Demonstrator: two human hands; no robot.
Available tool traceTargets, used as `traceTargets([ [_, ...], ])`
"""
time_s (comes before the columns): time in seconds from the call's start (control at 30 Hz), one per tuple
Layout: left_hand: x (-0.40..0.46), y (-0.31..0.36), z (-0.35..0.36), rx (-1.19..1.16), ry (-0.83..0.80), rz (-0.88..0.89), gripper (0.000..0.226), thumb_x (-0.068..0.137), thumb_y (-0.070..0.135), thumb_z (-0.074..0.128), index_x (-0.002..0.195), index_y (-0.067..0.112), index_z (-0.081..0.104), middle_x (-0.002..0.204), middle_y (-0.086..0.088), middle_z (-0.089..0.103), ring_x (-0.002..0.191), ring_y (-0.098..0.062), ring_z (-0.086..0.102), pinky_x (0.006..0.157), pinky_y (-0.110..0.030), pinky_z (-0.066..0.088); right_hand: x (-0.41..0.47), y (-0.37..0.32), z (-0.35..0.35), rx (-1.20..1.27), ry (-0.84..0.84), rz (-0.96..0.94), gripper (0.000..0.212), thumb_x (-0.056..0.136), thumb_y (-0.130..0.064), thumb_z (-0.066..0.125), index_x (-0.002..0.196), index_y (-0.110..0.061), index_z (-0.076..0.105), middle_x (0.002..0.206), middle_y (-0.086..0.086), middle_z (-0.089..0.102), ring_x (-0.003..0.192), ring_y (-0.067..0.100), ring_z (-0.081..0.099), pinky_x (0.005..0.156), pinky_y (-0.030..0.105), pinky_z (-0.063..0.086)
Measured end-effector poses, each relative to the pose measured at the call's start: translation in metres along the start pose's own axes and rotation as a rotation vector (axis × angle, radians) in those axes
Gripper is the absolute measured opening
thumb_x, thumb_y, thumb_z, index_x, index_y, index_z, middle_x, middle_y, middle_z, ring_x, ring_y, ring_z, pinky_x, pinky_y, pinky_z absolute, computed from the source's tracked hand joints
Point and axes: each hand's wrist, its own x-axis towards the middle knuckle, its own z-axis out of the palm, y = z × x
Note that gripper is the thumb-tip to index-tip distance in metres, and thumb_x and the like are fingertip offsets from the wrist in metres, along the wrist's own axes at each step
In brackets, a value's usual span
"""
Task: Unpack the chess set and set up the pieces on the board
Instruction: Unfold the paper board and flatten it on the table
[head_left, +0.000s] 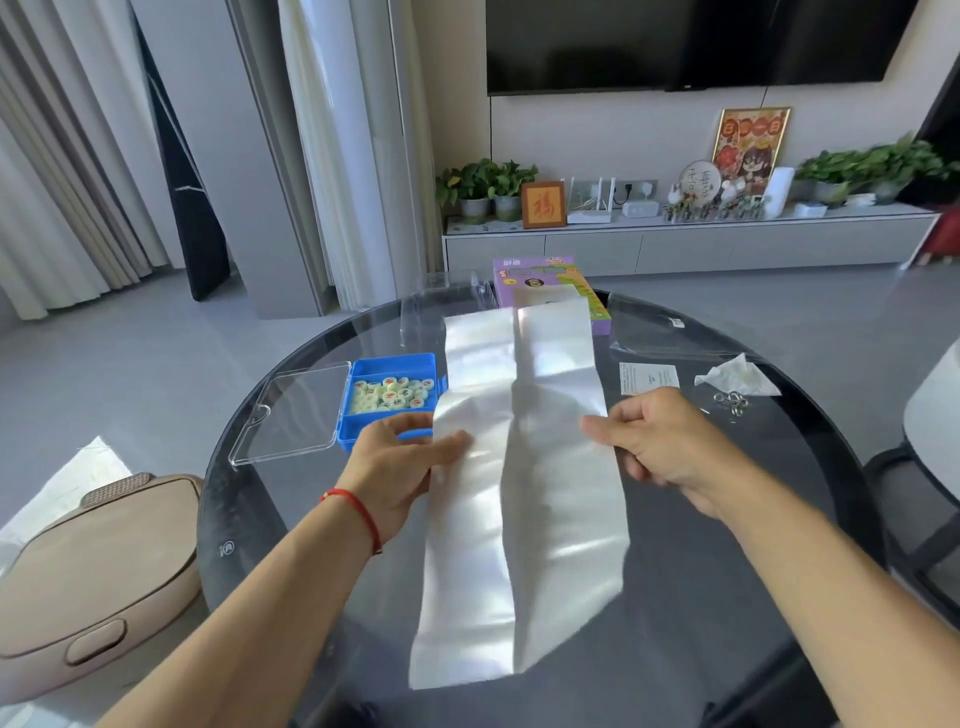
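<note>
A long white glossy sheet, partly unfolded and creased down its middle, stretches from near the tabletop's front edge towards its far edge, held up off the dark round glass tabletop at mid-length. Its surface looks blank; no board lines can be made out. Its far end overlaps a purple box lying flat at the far edge. Left of the sheet, just beside it, a blue plastic case sits open towards the tabletop's left edge, its clear lid folded out flat to the left. Inside lie pale round pieces with red and dark markings, heaped loosely.
</note>
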Motion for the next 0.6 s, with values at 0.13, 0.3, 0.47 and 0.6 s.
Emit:
traceTargets([
  [0.13,-0.002,0.001,0.004,0.076,0.076,0.187,0.018,0.080,0.015,0.082,0.095,0.010,0.074,0.092,-0.020,0.075,0.077,-0.029,0.069,0.083,-0.056,0.058,0.000,0.003,-0.006,0.020,0.070,-0.050,0.036,0.093,-0.027,0.075,0.070,-0.005,0.058,0.049,0.004,0.040,0.035,0.013,0.032,0.043,0.021,0.022],
  [0.3,-0.008,0.016,0.006,0.072,0.035,0.428,0.014,0.093,0.017,0.068,0.100,0.004,0.070,0.094,-0.016,0.076,0.081,-0.026,0.070,0.078,-0.037,0.057,0.005,0.001,-0.019,0.184,0.321,-0.110,0.023,0.094,-0.023,0.074,0.083,-0.004,0.068,0.047,0.004,0.047,0.035,0.017,0.039,0.044,0.022,0.024],
  [0.47,-0.013,0.031,-0.001,-0.046,0.026,0.566,0.020,0.095,0.011,0.065,0.111,-0.001,0.066,0.105,-0.021,0.073,0.091,-0.032,0.069,0.090,-0.052,0.056,0.000,-0.011,-0.027,0.594,0.265,-0.214,0.016,0.100,-0.019,0.065,0.103,-0.004,0.070,0.085,0.006,0.072,0.078,0.024,0.076,0.056,0.023,0.054],
  [0.6,-0.020,0.036,-0.006,-0.039,-0.032,0.644,0.023,0.095,0.004,0.062,0.117,-0.001,0.066,0.114,-0.022,0.071,0.106,-0.035,0.067,0.097,-0.052,0.053,-0.003,-0.012,-0.035,0.895,0.193,-0.272,0.019,0.104,-0.003,0.049,0.097,-0.002,0.066,0.102,0.014,0.074,0.114,0.038,0.069,0.090,0.040,0.060],
])
